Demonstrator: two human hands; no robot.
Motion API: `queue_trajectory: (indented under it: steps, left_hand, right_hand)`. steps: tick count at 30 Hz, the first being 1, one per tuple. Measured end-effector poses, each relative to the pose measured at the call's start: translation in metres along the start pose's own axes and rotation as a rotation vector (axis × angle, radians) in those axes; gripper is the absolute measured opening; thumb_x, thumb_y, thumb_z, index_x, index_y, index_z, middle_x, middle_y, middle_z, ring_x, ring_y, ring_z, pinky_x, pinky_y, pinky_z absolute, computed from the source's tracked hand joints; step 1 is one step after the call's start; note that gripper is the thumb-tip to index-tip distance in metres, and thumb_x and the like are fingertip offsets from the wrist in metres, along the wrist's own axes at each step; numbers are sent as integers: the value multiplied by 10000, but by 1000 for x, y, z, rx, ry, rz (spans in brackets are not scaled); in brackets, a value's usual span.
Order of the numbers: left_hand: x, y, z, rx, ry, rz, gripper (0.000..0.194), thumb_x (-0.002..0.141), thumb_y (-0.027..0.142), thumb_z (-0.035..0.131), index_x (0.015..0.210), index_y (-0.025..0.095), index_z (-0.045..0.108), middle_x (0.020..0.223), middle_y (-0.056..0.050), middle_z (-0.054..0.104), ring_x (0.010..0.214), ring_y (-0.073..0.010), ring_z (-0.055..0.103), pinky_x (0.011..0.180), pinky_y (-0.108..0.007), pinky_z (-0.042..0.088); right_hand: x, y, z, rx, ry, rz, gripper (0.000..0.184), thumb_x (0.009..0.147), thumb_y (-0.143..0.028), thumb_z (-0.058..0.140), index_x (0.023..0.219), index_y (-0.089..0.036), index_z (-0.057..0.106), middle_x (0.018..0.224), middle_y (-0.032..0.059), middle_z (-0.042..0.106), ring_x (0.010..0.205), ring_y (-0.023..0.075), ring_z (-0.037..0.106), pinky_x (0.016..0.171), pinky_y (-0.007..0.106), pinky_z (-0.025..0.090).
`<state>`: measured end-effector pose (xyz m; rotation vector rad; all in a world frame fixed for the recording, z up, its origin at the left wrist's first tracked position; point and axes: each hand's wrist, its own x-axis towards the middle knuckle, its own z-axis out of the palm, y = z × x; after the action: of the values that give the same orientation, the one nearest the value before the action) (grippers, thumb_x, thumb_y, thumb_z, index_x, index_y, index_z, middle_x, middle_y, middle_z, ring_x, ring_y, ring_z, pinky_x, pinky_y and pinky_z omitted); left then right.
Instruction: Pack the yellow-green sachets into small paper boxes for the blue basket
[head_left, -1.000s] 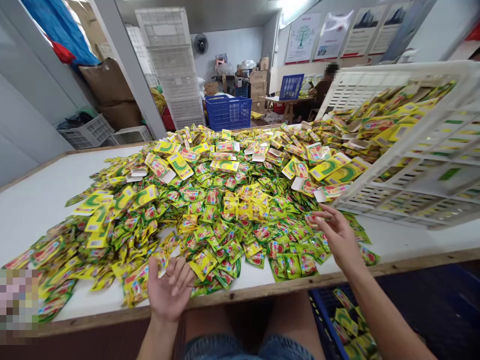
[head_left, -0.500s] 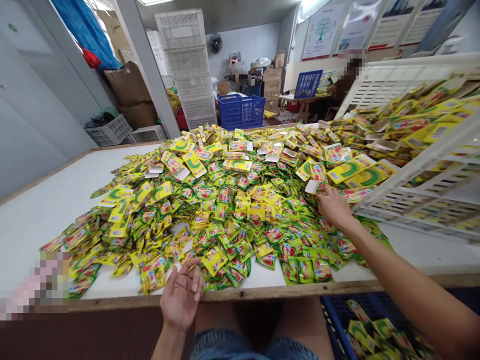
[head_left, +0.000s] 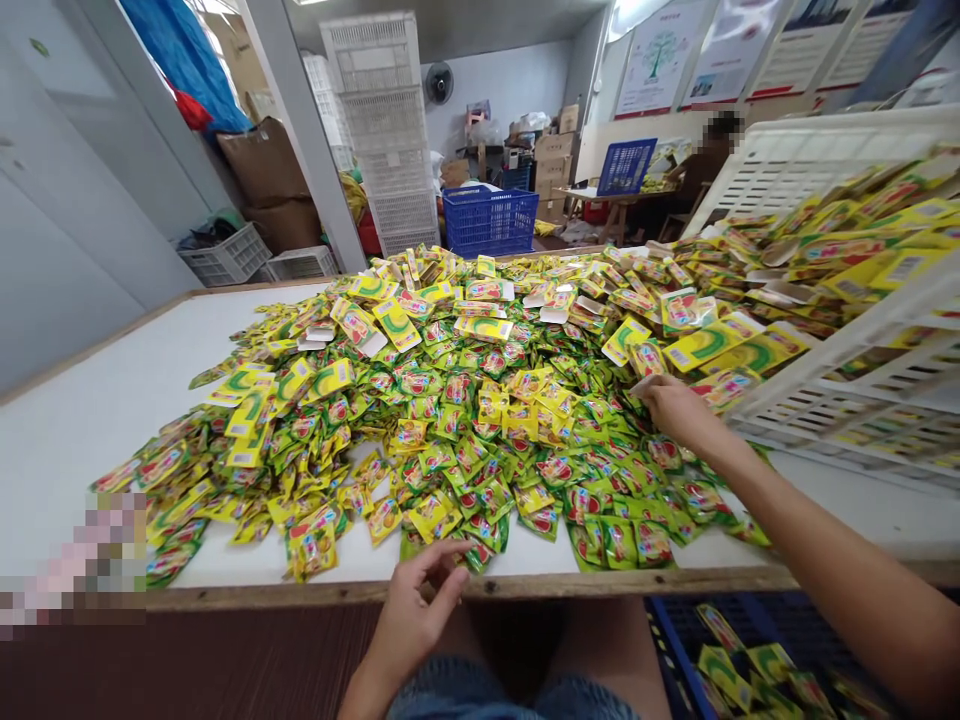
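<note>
My right hand (head_left: pixel 675 410) reaches to the right side of the heap, its fingers closed on a small carton (head_left: pixel 643 387); only a pale flap of it shows past the fingertips. My left hand (head_left: pixel 424 605) is at the table's front edge, palm turned down, with thumb and forefinger apart. Its fingertips are beside a green sachet (head_left: pixel 484 558) at the heap's near edge; whether they touch it I cannot tell. Many green and yellow sachets (head_left: pixel 465 455) are spread across the white table (head_left: pixel 247 550). Yellow-green cartons (head_left: pixel 397 325) lie on top of them.
A white crate (head_left: pixel 840 385) full of cartons lies tipped at the right. Below the wooden table edge (head_left: pixel 555 585) stands a blue crate (head_left: pixel 675 650) with cartons. Stacked white crates (head_left: pixel 375 130) and a blue basket (head_left: pixel 491 222) are behind. Another person (head_left: pixel 697 175) sits at the back.
My left hand has moved right and turned from palm up to palm down, close to the front sachets. My right hand stays by the cartons, and the carton flap at its fingertips has shifted and shows less.
</note>
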<state>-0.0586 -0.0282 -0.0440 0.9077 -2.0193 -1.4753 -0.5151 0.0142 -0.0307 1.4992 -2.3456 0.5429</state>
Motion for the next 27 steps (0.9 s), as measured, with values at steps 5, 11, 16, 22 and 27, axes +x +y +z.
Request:
queue_trajectory:
  steps: [5,11,16,22,27]
  left_hand:
    - [4,8,0,128,25,76,243,881,320,526,1069,217,641,829,-48,667,773,-189,616,747,-304,486]
    - [13,32,27,212,67,319,466,850,205,554,1307,250,472,1338,-101,492,1268,-265,407,1069,-446,302]
    - [17,32,37,63,-35,289,510,776,190,637,1270,246,521,1241,-100,585,1151,-292,525,1007,-423,389]
    - [13,7,17,-159,232,88,274,829,295,604,1076,180,631,929,-79,687,889,-240,637,828,-321,499]
    - [10,-8,14,-322,444,14,345,769,373,678,1031,151,651,896,-76,700,882,-231,646,851,-311,501]
  right_hand:
    - [-36,-56,-64,192,91,-50,184,851,-269,522,762,-156,637,914,110,610,860,218,577,771,307,415]
    - [-92,-176,-124,971,-403,-231,235,911,-314,481,803,-206,660,913,56,620,876,171,582,779,278,449]
    - [-117,-222,-110,1286,-603,-273,186,897,-306,515,830,-228,670,927,45,630,904,165,586,833,296,455]
    - [-114,-204,-58,1128,-330,27,214,889,-357,496,832,-210,642,834,49,653,789,192,605,720,309,477]
    - [-116,-214,10,803,-265,194,270,833,-375,540,1039,-205,579,967,82,655,761,231,622,677,357,498]
